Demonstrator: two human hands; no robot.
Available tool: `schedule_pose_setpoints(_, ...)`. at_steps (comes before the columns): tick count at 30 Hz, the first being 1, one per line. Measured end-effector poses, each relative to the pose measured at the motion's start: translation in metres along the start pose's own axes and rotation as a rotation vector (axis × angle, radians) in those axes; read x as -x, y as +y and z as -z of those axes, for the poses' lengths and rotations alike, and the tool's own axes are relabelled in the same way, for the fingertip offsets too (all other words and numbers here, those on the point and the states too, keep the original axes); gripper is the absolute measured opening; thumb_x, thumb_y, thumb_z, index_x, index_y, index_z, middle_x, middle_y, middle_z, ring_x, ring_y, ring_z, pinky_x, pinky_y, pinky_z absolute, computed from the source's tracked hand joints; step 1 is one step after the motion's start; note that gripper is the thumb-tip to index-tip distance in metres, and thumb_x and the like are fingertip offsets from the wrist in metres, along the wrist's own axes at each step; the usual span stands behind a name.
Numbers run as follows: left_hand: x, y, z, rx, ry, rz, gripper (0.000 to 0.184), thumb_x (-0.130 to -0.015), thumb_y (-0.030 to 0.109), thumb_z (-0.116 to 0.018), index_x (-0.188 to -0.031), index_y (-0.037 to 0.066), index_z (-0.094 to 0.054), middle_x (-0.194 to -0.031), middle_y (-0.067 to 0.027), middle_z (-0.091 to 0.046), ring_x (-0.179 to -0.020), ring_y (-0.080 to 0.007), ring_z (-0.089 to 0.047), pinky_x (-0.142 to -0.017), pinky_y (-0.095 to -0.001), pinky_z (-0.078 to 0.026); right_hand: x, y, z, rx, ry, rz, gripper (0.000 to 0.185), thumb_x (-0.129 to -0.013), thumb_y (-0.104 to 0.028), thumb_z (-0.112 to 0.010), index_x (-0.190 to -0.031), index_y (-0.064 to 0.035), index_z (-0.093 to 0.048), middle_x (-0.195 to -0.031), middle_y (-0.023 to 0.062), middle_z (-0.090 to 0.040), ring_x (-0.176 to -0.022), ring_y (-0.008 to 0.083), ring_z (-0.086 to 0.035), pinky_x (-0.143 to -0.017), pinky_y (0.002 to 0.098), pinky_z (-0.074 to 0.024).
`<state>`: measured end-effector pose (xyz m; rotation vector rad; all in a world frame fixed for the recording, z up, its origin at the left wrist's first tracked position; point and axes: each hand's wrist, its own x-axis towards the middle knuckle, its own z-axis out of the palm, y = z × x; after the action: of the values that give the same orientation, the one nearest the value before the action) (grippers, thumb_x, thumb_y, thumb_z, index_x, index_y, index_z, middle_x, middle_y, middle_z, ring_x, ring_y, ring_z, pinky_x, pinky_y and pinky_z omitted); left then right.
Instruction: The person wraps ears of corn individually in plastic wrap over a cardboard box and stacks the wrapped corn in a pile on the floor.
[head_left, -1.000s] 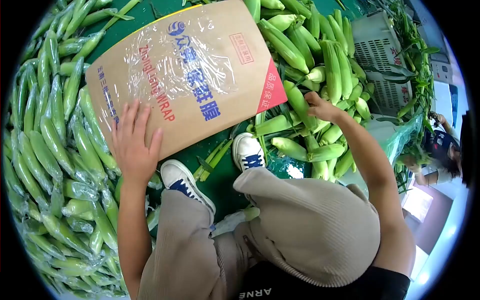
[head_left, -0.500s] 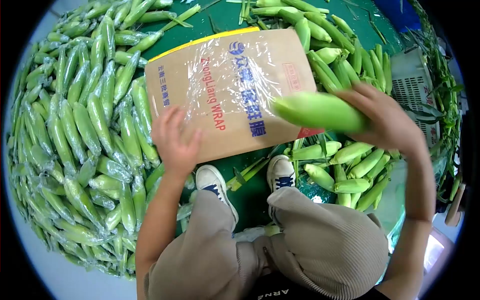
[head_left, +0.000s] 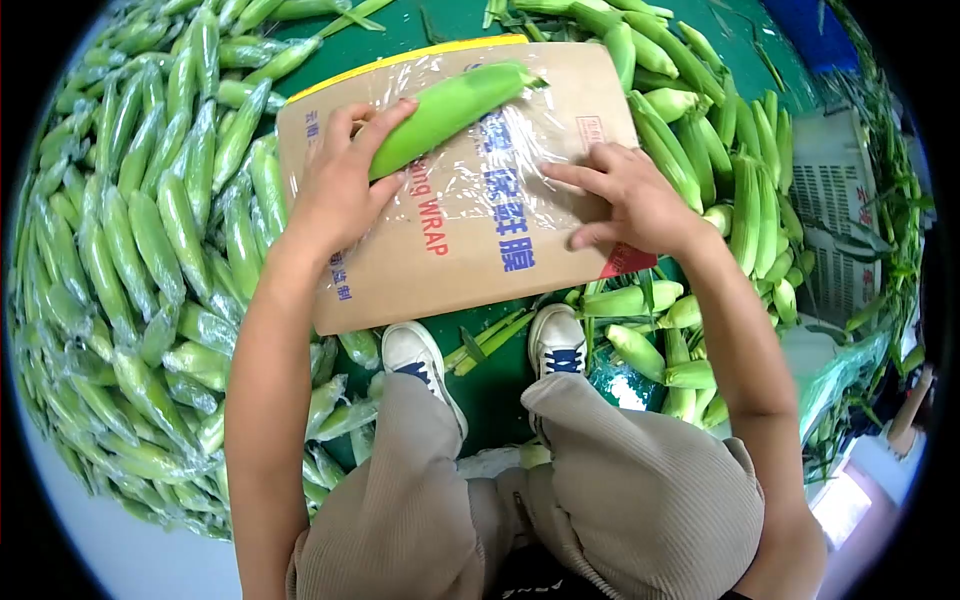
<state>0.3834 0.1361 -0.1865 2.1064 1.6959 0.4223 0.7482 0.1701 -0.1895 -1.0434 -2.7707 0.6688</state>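
Observation:
A green ear of corn in its husk [head_left: 455,108] lies slanted across the upper part of a brown cardboard box [head_left: 385,290], over clear plastic film [head_left: 550,130]. My left hand [head_left: 345,180] grips the lower left end of this ear. On the right part of the box, my right hand [head_left: 635,200] has its fingers spread and holds nothing. Printed letters show between my two hands.
Film-wrapped corn ears [head_left: 150,390] are heaped on the left. Unwrapped ears [head_left: 750,210] lie on the right, beside a pale crate [head_left: 835,190] and leaves. My shoes [head_left: 410,350] stand below the box. Another person's arm [head_left: 910,410] shows far right.
The ear my right hand carried from the right pile is now on the box, gripped by my left hand. My right hand has let go and opened.

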Motion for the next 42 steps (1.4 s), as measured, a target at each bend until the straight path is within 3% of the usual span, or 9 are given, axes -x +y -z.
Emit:
schedule_pose_setpoints(7, 0.011, -0.012, 0.015, 0.213, -0.149, -0.05, 0.079, -0.081, -0.007, -0.074, -0.152, 0.018, -0.051, -0.156, -0.0139, -0.048, -0.149, -0.0372, -0.042, -0.125, -0.0416, -0.036, 0.033, 0.002, -0.053, -0.498, 0.624, -0.206, 0.011, -0.101, -0.003, -0.066, -0.108, -0.0076, -0.072, -0.099, 0.0097, -0.073, -0.093, 0.0238, -0.071, -0.086, 0.0349, -0.0556)
schedule_pose_setpoints(15, 0.023, -0.014, 0.011, 0.363, -0.143, -0.165, 0.081, -0.078, 0.002, -0.079, -0.153, 0.013, -0.051, -0.147, -0.0145, -0.052, -0.14, -0.0344, -0.051, -0.124, -0.0435, -0.036, -0.087, -0.052, -0.036, 0.229, 0.357, 0.11, 0.063, -0.081, -0.037, -0.085, -0.13, -0.0068, -0.062, -0.111, 0.0127, -0.069, -0.109, 0.0344, -0.065, -0.095, 0.0435, -0.0527)
schedule_pose_setpoints(17, 0.048, -0.004, 0.003, 0.367, 0.281, 0.04, 0.076, -0.08, 0.01, -0.082, -0.151, 0.018, -0.055, -0.138, -0.0117, -0.057, -0.136, -0.0338, -0.053, -0.118, -0.0438, -0.041, -0.099, -0.044, -0.037, 0.135, 0.358, 0.1, 0.066, -0.08, -0.039, -0.085, -0.132, -0.0075, -0.06, -0.111, 0.0118, -0.068, -0.107, 0.0336, -0.064, -0.094, 0.044, -0.0518)
schedule_pose_setpoints(22, 0.097, -0.018, -0.021, -0.226, 0.184, 0.061, 0.046, -0.085, 0.03, -0.084, -0.126, 0.014, -0.074, -0.103, -0.0065, -0.067, -0.098, -0.028, -0.064, -0.082, -0.0416, -0.049, -0.09, -0.047, -0.047, 0.094, 0.489, 0.014, 0.066, -0.081, -0.037, -0.085, -0.136, -0.0119, -0.059, -0.107, 0.0102, -0.067, -0.101, 0.0318, -0.064, -0.087, 0.0442, -0.0545)
schedule_pose_setpoints(28, 0.123, -0.03, -0.031, 0.301, 0.747, 0.372, 0.02, -0.098, 0.016, -0.071, -0.114, 0.005, -0.074, -0.118, -0.0133, -0.075, -0.1, -0.031, -0.074, -0.09, -0.0448, -0.056, -0.053, -0.059, -0.013, 0.13, 0.167, 0.095, 0.066, -0.076, -0.031, -0.086, -0.134, -0.0135, -0.059, -0.103, 0.0111, -0.065, -0.101, 0.0341, -0.065, -0.081, 0.045, -0.0557)
schedule_pose_setpoints(31, 0.149, 0.011, -0.057, 0.774, 0.802, 0.031, 0.024, -0.101, 0.018, -0.068, -0.122, 0.005, -0.07, -0.123, -0.0102, -0.075, -0.114, -0.0327, -0.072, -0.106, -0.0528, -0.05, -0.033, -0.076, -0.018, -0.134, -0.042, 0.211, 0.068, -0.083, -0.046, -0.083, -0.135, -0.0085, -0.061, -0.101, 0.0166, -0.065, -0.099, 0.039, -0.066, -0.086, 0.0482, -0.0552)
schedule_pose_setpoints(33, 0.144, 0.046, -0.049, 0.071, 0.218, -0.409, 0.04, -0.105, 0.028, -0.063, -0.139, 0.009, -0.063, -0.129, -0.0095, -0.073, -0.128, -0.034, -0.065, -0.113, -0.06, -0.042, -0.025, -0.086, -0.036, -0.247, -0.099, 0.246, 0.069, -0.087, -0.054, -0.079, -0.137, -0.0082, -0.062, -0.103, 0.0179, -0.067, -0.097, 0.039, -0.067, -0.085, 0.048, -0.0551)
schedule_pose_setpoints(40, 0.034, 0.046, -0.019, -0.104, -0.075, -0.131, 0.072, -0.103, 0.05, -0.061, -0.158, 0.008, -0.045, -0.163, -0.0147, -0.047, -0.149, -0.0363, -0.045, -0.119, -0.0539, -0.036, -0.051, -0.077, -0.038, 0.06, 0.451, 0.047, 0.072, -0.089, -0.054, -0.075, -0.14, -0.0073, -0.057, -0.134, 0.018, -0.06, -0.125, 0.0385, -0.059, -0.1, 0.0475, -0.0518)
schedule_pose_setpoints(42, -0.012, 0.001, -0.035, -0.314, 0.429, -0.117, 0.066, -0.102, 0.045, -0.064, -0.155, 0.007, -0.049, -0.159, -0.0167, -0.051, -0.147, -0.0379, -0.047, -0.119, -0.0525, -0.037, -0.07, -0.069, -0.028, 0.07, 0.362, 0.128, 0.075, -0.085, -0.049, -0.08, -0.143, -0.0081, -0.055, -0.135, 0.0167, -0.06, -0.125, 0.037, -0.06, -0.101, 0.0477, -0.0519)
